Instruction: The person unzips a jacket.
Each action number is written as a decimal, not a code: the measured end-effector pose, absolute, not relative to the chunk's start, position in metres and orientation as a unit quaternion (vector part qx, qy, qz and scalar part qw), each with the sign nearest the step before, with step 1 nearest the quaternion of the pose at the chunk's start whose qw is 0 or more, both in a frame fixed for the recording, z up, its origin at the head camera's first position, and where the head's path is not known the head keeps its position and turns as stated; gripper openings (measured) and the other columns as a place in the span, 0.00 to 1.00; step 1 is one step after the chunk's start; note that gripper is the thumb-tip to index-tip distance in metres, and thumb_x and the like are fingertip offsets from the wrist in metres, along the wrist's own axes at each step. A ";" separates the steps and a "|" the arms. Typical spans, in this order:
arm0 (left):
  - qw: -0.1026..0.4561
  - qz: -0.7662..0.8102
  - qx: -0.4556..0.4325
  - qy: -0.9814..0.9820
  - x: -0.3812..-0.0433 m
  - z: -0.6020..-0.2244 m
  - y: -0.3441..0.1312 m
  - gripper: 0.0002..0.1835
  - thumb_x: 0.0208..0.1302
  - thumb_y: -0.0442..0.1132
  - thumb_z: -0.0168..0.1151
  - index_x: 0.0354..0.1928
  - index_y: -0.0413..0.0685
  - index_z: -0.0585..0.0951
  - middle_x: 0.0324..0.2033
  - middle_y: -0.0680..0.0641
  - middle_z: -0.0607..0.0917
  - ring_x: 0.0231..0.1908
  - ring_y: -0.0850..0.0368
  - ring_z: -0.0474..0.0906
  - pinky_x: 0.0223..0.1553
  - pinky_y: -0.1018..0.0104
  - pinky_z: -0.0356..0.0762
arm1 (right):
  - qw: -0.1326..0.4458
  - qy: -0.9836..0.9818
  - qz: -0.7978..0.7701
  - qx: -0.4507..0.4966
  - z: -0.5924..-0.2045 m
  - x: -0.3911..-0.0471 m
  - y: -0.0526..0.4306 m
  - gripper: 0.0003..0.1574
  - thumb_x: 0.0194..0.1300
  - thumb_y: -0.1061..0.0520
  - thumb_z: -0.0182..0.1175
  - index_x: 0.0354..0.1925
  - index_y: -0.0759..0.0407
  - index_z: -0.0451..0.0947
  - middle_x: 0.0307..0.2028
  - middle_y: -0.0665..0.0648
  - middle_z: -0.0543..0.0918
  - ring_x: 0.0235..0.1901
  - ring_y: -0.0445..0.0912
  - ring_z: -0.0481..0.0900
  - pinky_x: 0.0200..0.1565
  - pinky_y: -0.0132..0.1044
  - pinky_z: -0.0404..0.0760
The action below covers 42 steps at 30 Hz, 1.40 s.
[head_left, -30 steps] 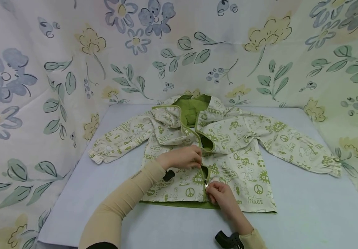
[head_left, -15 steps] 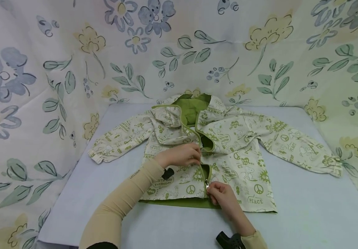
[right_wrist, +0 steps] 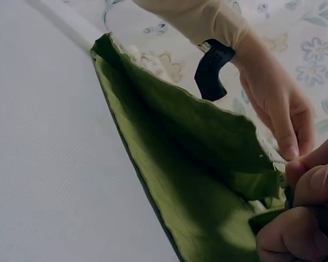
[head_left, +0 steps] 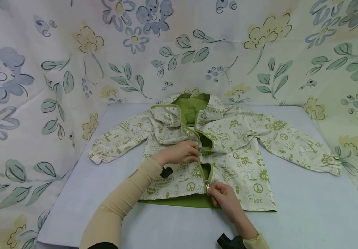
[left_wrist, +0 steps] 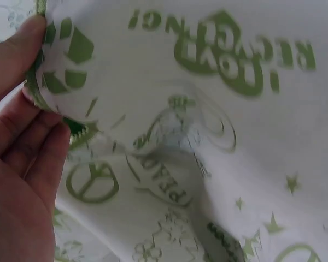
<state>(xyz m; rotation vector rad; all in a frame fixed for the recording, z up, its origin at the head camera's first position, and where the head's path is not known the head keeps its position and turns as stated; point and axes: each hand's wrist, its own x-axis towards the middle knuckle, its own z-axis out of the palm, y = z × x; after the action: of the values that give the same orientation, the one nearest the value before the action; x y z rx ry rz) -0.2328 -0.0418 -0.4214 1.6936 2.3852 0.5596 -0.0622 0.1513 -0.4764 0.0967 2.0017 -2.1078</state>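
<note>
A hooded jacket (head_left: pixel 247 173), white with green print and green lining, lies spread on its back with the hood away from me. My left hand (head_left: pixel 179 153) pinches one front edge at mid-chest; in the left wrist view that green-trimmed edge (left_wrist: pixel 37 98) sits between thumb and fingers. Close to the hem, my right hand (head_left: pixel 224 197) pinches the metal zipper pull (head_left: pixel 207 186). Above the pull the zipper's two sides part in a narrow gap showing green. The right wrist view shows the front hem raised off the green lining (right_wrist: pixel 169 164) beneath.
The jacket rests on a white-covered table (head_left: pixel 310 207), its sleeves (head_left: pixel 119 140) stretched to both sides. A floral cloth (head_left: pixel 179 45) hangs behind and at the sides. Dark wrist devices (head_left: pixel 166 172) sit at both wrists.
My left hand has shifted slightly up and left, drawing the front edge with it. The near hem has risen and the gap above the zipper pull has widened. My right hand stays almost still.
</note>
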 end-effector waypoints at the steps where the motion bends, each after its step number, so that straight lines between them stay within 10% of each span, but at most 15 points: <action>1: 0.083 0.186 0.562 0.802 -0.233 -0.421 -0.043 0.05 0.65 0.41 0.58 0.36 0.52 0.83 0.34 0.56 0.74 0.36 0.64 0.68 0.40 0.73 0.68 | 0.116 0.684 -0.720 0.030 -0.476 -0.062 0.152 0.11 0.63 0.64 0.57 0.29 0.74 0.72 0.10 0.53 0.65 0.11 0.41 0.62 0.16 0.30 0.61; 42: 0.087 0.194 0.513 0.832 -0.240 -0.413 -0.073 0.05 0.64 0.40 0.59 0.36 0.50 0.83 0.35 0.55 0.75 0.37 0.63 0.69 0.40 0.72 0.70 | 0.148 0.707 -0.692 0.010 -0.484 -0.057 0.161 0.13 0.65 0.63 0.55 0.29 0.76 0.73 0.09 0.52 0.65 0.11 0.40 0.61 0.17 0.28 0.62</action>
<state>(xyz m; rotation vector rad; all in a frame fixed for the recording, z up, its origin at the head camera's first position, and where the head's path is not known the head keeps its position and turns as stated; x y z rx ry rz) -0.2403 -0.0731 -0.4134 1.5273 2.4769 0.5781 -0.0571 0.1614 -0.4844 0.0294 2.0328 -1.9892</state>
